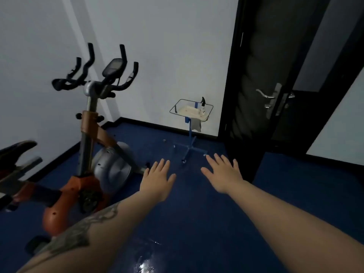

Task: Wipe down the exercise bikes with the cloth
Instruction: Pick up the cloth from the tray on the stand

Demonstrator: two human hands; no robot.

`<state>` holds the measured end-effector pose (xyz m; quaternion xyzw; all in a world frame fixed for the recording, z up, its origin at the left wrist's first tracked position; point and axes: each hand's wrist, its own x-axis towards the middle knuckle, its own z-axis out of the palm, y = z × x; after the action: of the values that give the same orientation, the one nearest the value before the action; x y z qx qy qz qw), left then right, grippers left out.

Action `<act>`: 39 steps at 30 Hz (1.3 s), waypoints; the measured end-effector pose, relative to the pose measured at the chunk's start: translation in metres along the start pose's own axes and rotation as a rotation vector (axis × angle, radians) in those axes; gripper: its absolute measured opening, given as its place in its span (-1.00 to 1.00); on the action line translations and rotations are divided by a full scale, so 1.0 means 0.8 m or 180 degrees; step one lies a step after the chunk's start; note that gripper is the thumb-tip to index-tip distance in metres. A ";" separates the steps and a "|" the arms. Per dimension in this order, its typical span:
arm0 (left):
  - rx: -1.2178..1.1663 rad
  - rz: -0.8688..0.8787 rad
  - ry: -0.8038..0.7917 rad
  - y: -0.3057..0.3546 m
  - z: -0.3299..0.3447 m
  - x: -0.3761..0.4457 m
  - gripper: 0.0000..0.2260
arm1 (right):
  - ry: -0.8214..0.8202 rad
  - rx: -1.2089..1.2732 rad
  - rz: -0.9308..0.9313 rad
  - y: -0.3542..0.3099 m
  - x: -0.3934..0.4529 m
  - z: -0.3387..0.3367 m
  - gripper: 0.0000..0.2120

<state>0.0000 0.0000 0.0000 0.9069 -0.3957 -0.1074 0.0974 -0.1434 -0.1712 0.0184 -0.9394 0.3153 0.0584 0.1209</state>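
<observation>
Deep blue floor [197, 213], glossy, with a white glare patch near the bottom edge. The walls [167, 56] are pale grey-white, with a black skirting strip along their base. The bike [92, 154] has an orange frame and a copper-brown upper post, with a silver flywheel [112, 170], black handlebars [92, 75] and a dark grey console [112, 67]. At the left edge sits a black saddle [15, 152] over more orange. The stand [190, 142] is blue, its tray [192, 111] cream inside a dark wire rim. A grey cloth [196, 125] hangs from it. The bottle [202, 107] is clear with a black top. The door [256, 75] is black with a silver handle [266, 95]. The left forearm [78, 229] carries a dark grey tattoo.
</observation>
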 end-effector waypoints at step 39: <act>-0.0249 -0.0512 -0.0646 0.001 0.070 0.848 -0.45 | -0.1051 -0.0065 0.0097 0.158 0.863 -0.004 -0.40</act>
<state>0.4349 -0.5069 -0.1335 0.9156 -0.3250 -0.2214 0.0832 0.3288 -0.6690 -0.1313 -0.9134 0.3047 0.2170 0.1607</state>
